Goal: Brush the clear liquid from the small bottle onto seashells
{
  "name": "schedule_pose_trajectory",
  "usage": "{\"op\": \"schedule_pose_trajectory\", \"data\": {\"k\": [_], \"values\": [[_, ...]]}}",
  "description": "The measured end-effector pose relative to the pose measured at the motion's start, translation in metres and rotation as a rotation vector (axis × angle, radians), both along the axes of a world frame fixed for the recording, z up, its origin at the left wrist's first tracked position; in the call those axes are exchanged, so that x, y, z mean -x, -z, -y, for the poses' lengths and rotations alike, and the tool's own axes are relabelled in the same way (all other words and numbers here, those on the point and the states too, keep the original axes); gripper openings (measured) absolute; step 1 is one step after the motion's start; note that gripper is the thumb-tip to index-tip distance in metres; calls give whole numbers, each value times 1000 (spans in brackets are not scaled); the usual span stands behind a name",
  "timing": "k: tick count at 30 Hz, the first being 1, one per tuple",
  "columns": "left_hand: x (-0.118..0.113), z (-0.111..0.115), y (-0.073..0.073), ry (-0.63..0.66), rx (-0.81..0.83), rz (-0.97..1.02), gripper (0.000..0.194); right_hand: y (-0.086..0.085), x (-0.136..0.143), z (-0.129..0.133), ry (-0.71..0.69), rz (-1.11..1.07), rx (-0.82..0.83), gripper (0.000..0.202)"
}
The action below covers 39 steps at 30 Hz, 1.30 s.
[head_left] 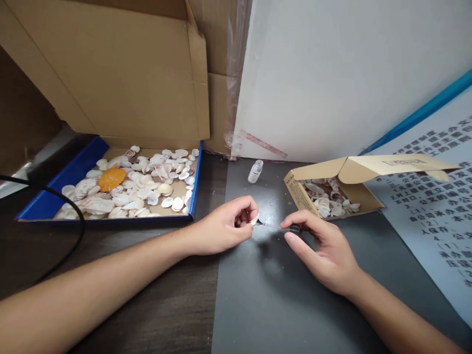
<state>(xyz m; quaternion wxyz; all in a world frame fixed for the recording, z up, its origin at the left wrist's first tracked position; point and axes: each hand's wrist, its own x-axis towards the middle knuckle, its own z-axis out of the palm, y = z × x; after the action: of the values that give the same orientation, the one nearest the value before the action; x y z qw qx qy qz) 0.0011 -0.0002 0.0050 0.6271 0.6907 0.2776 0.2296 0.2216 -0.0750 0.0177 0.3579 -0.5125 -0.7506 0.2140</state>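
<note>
Pinched in the fingertips of my left hand (229, 223) is a small white shell (254, 220). A thin dark tool (271, 225) runs from beside that shell toward my right hand (322, 246). The right thumb and index finger are apart, and the tool's dark end lies behind them; whether the other fingers hold it is hidden. A small clear bottle with a white label (254, 172) stands uncapped on the grey mat beyond both hands.
At the left, a blue-edged cardboard box (196, 182) holds many shells, one orange. A smaller open carton (300, 195) with shells sits at the right. A black cable (79, 231) crosses the left side. A white panel (324, 78) stands behind, beside a printed sheet (438, 196).
</note>
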Motion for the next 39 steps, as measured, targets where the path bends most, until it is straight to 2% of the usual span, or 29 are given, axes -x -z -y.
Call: {"op": "schedule_pose_trajectory", "data": {"k": [39], "values": [[0, 0, 0, 11, 23, -4, 11, 0, -2, 0, -18, 0, -12, 5]]}}
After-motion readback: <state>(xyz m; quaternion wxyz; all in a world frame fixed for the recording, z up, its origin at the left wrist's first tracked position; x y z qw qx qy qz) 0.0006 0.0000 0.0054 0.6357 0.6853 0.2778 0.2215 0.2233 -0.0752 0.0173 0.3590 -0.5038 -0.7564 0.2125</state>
